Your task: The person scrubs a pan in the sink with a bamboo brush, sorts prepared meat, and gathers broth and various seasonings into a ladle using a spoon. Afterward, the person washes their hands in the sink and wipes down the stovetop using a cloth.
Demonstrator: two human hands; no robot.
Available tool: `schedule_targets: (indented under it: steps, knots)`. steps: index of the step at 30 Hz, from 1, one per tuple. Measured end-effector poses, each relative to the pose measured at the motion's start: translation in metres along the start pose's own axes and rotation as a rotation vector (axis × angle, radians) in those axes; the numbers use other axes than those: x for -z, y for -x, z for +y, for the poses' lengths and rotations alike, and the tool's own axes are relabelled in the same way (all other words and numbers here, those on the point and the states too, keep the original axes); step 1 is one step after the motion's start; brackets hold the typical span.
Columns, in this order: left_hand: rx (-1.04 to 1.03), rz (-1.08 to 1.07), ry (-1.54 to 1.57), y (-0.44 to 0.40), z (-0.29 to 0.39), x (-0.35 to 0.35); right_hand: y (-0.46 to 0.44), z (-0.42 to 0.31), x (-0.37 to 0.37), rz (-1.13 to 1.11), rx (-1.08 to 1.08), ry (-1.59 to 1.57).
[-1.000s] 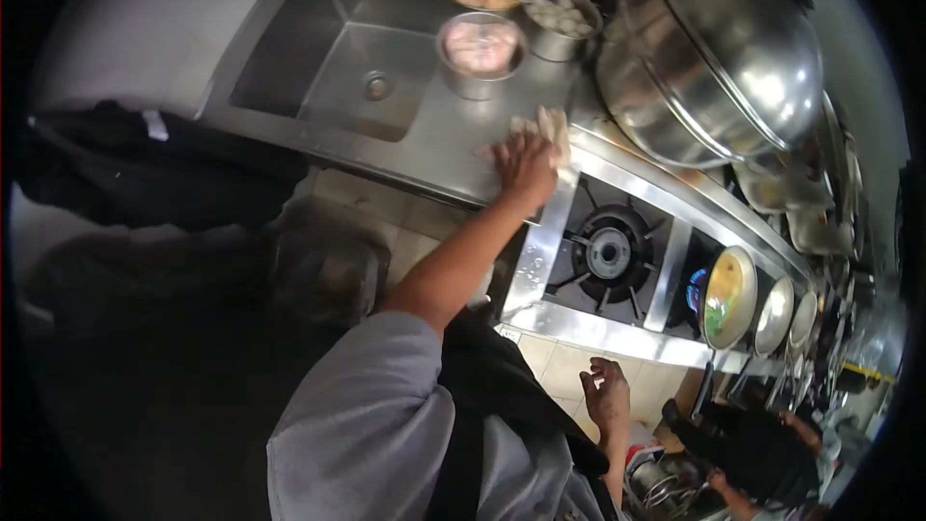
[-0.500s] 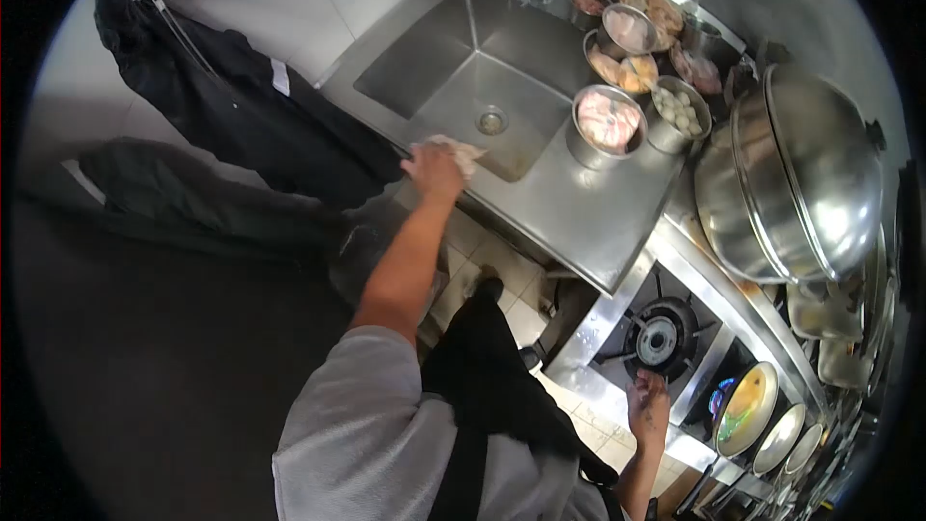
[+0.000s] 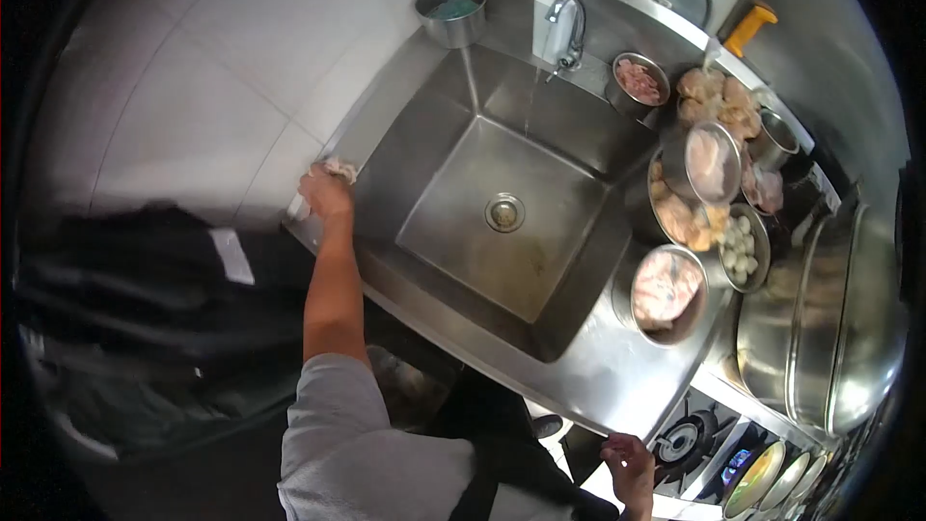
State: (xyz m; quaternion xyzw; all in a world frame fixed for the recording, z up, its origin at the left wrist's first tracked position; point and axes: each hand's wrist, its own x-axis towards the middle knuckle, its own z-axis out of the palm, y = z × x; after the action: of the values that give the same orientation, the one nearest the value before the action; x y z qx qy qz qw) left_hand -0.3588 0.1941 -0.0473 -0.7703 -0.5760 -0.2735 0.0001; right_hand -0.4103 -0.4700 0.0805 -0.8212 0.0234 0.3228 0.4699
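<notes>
Steel worktop (image 3: 603, 376) frames the sink (image 3: 463, 203). Nearest us, our right hand (image 3: 629, 471) hangs half-curled off the sink's right front corner; we cannot tell whether it holds anything. Our left hand (image 3: 326, 191) clasps a crumpled cloth (image 3: 340, 170) at the sink's left rim, where moisture could make it skid. Right of the sink, a jolt might tip the stacked bowl (image 3: 676, 174); at the sink's back, the tap (image 3: 578, 34) could splash.

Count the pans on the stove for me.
3: the first pan beside the blue flame, the second pan right of it, the third pan farther right. More may be hidden.
</notes>
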Motion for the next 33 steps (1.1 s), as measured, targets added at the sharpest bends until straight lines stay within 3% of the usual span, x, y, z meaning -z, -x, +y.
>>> schedule_targets:
  steps: [2,4,6,7,10,11,12,14,16,22,24,26,28,31,33]
  knots:
    - [-0.048,-0.031,0.076,-0.033,0.027,-0.032,-0.011,-0.040,-0.016,-0.071,-0.072,0.021]
    - [-0.382,0.148,0.084,-0.050,0.067,-0.071,-0.024,-0.052,-0.028,-0.073,-0.104,-0.116]
    - [-0.486,0.090,0.183,-0.071,0.120,-0.091,-0.036,-0.075,-0.036,-0.098,-0.183,-0.258]
    - [-0.573,0.041,0.264,-0.078,0.146,-0.098,-0.043,-0.092,-0.037,-0.096,-0.126,-0.067]
    - [-0.675,-0.047,0.403,-0.087,0.203,-0.129,-0.060,-0.097,-0.041,-0.074,-0.071,-0.033]
    - [-0.652,-0.200,0.485,-0.077,0.215,-0.121,-0.065,-0.104,-0.042,-0.067,-0.075,0.047]
    - [-0.670,-0.212,0.492,-0.063,0.219,-0.127,-0.070,-0.110,-0.044,-0.077,-0.033,0.069]
    - [-0.641,-0.590,0.624,-0.034,0.232,-0.129,-0.082,-0.118,-0.051,-0.086,0.095,0.126]
    - [-0.405,-0.782,0.716,0.000,0.252,-0.093,-0.092,-0.134,-0.056,-0.118,0.156,0.173]
    - [-0.483,-0.849,0.686,0.030,0.300,-0.085,-0.112,-0.158,-0.066,-0.074,0.271,0.284]
    - [-0.507,-0.774,0.812,0.035,0.309,-0.146,-0.118,-0.160,-0.067,-0.061,0.324,0.269]
    - [-0.536,-0.704,0.942,0.034,0.321,-0.154,-0.123,-0.168,-0.069,-0.071,0.287,0.324]
    - [-0.645,-0.921,0.803,0.033,0.341,-0.114,-0.131,-0.175,-0.075,-0.104,0.330,0.322]
    - [-0.583,-1.037,0.828,0.040,0.351,-0.143,-0.149,-0.182,-0.085,-0.153,0.414,0.353]
    - [-0.695,-1.073,0.808,0.050,0.362,-0.085,-0.165,-0.191,-0.094,-0.172,0.462,0.376]
